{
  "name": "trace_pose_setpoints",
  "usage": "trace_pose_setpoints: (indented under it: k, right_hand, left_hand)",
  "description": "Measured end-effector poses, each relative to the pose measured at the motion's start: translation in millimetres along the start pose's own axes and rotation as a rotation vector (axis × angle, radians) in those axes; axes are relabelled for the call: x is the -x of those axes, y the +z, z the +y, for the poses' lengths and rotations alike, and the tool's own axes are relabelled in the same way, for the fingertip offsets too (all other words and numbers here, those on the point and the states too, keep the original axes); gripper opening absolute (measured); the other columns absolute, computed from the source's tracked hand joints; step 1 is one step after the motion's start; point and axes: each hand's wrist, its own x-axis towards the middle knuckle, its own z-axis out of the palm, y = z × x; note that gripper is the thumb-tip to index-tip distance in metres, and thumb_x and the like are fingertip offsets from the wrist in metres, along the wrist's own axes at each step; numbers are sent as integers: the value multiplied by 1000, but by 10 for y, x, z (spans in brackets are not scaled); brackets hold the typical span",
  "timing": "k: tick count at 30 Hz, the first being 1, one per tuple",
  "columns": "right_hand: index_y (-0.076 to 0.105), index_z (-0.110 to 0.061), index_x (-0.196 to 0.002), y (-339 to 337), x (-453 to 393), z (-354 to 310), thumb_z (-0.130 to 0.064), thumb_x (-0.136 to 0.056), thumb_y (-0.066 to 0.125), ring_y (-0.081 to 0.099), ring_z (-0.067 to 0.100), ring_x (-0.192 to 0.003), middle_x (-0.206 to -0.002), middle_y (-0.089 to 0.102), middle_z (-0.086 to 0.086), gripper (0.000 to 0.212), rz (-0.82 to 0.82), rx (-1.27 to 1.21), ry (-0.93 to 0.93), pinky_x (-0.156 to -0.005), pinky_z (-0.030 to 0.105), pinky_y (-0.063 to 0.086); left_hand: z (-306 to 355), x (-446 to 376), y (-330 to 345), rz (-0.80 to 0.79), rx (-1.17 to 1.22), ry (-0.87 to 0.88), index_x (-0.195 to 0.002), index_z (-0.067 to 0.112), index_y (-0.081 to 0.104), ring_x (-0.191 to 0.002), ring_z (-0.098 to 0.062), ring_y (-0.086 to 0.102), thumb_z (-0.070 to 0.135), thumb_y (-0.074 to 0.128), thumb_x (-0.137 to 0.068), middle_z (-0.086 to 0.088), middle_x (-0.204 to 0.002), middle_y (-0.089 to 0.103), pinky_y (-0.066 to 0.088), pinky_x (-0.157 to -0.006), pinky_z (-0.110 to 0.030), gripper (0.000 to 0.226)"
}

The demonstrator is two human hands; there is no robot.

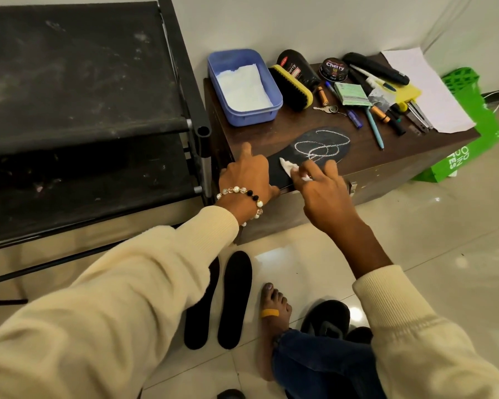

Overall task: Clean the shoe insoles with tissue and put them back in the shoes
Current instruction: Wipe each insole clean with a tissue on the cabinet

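Both hands (247, 175) (321, 188) forward, fingers (308, 168) curled.

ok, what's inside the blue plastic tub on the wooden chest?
The blue plastic tub holds white tissue lying flat across its floor. Whether anything lies under the tissue can't be seen; it covers most of the bottom.
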Motion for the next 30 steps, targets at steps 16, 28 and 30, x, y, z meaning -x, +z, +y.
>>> trace_pose_setpoints:
  k: [16, 28, 30]
  right_hand:
    - [33, -12, -145, 13, -33, 252, -12, -96, 43, 31, 32, -119, -141, 34, 9, 50, -9, 17, 167, -89, 39, 39]
    - [40, -9, -141, 24, -182, 167, -15, -99, 37, 29, 34, -124, -141, 33, 10, 43, 13, 20, 211, -93, 41, 37]
    - [48, -6, -134, 5, -168, 157, -17, -99, 39, 28, 34, -125, -141, 34, 11, 38, -7, 22, 247, -96, 43, 36]
  left_hand:
    - [14, -105, 62, -28, -2, 3, -122, 15, 57, -100, -38, 57, 54, 72, -76, -12, -136, 31, 49, -91, -48, 62]
    - [33, -103, 56, 12, 10, 32, -115, 11, 60, -94, -36, 58, 49, 75, -75, -9, -133, 34, 50, -82, -44, 57]
    - [31, -105, 58, 9, 13, 32, -114, 11, 60, -95, -36, 58, 49, 75, -76, -9, -134, 34, 50, -83, -44, 56]
